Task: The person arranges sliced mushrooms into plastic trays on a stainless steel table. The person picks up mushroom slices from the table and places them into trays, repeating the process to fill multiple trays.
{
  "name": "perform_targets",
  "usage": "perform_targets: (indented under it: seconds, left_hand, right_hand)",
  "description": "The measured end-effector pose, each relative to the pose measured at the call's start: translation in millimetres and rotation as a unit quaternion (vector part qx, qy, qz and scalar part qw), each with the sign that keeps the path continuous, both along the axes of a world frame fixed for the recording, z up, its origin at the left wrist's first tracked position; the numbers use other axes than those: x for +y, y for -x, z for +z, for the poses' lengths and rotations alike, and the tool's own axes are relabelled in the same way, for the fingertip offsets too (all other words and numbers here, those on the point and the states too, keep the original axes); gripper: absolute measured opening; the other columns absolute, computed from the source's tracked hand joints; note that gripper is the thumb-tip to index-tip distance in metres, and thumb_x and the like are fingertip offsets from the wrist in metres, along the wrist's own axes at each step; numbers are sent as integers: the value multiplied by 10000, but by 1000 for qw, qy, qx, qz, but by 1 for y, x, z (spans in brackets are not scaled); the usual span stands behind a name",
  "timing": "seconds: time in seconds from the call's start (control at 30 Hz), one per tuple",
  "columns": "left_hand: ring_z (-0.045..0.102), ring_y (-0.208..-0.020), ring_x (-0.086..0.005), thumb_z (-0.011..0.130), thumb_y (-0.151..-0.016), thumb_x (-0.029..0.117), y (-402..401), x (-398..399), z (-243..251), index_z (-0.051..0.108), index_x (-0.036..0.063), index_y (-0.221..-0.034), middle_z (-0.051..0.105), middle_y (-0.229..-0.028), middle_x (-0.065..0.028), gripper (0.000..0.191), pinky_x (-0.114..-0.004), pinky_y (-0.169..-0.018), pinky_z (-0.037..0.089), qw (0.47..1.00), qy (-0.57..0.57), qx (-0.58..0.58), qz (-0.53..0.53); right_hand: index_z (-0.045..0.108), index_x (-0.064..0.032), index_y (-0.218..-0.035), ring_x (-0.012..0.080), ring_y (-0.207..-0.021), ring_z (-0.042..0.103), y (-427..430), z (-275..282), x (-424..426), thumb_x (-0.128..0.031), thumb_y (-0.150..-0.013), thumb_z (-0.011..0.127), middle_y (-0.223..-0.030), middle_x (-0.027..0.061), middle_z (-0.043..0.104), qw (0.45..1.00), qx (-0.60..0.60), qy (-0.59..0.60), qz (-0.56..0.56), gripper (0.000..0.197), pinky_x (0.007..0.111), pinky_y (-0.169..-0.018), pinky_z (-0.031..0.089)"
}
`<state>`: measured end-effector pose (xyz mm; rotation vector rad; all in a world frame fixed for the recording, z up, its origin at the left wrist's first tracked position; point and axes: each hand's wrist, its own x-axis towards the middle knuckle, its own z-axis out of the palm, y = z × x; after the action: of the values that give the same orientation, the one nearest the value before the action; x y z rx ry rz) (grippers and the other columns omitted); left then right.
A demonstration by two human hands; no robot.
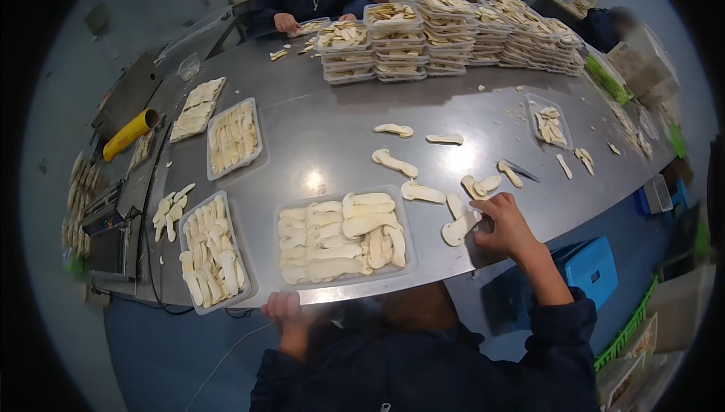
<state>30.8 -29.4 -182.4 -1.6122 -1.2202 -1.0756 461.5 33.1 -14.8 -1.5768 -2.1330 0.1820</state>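
Observation:
My right hand (501, 225) is over the front of the steel table, thumb and fingers apart around the stem end of a pale mushroom slice (457, 229); no firm grip shows. More slices lie close by, among them a slice pair (480, 186) and a long slice (423, 192). Curled fingers of my left hand (286, 305) are at the table's front edge, with nothing visible in them. Between my hands sits a clear plastic tray (412, 242) of overlapping mushroom slices (328, 236), laid in rows. A thin pointed metal tool (527, 172) lies beyond my right hand.
To the left are filled trays (224, 293) (259, 134) and loose slices (170, 211). Stacked filled trays (399, 44) line the far side, near another person's hand (287, 22). A small tray (550, 126) stands right. A blue stool (589, 270) is below the table.

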Motion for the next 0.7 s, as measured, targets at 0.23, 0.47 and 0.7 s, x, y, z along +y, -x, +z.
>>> perform_targets:
  seconds: [0.23, 0.47, 0.7]
  left_hand:
    - [481, -992, -259, 278, -941, 339, -3, -4, 12, 488, 85, -1005, 503, -1021, -87, 336, -450, -999, 256, 999, 42, 14, -18]
    - [438, -1063, -244, 287, -941, 337, -2, -4, 7, 482, 128, -1007, 491, -1058, -67, 293, -439, -1033, 211, 999, 29, 4, -22]
    - [439, -1062, -244, 288, -941, 337, -1, -3, 8, 480, 130, -1015, 490, -1058, -67, 293, -444, -1042, 204, 999, 35, 5, -17]
  right_hand:
    - [694, -32, -793, 275, -817, 527, -5, 4, 5, -106, -571, 730, -747, 106, 582, 994, 21, 108, -19, 237, 346, -757, 455]
    - [657, -10, -840, 286, -857, 533, 63, 25, -2, -57, -596, 731, -794, 114, 568, 990, 108, -23, 86, 259, 359, -743, 465]
    - [638, -12, -867, 311, -879, 532, 122, 12, 19, -37, -611, 713, -844, 117, 562, 978, 96, -77, 166, 268, 384, -766, 472]
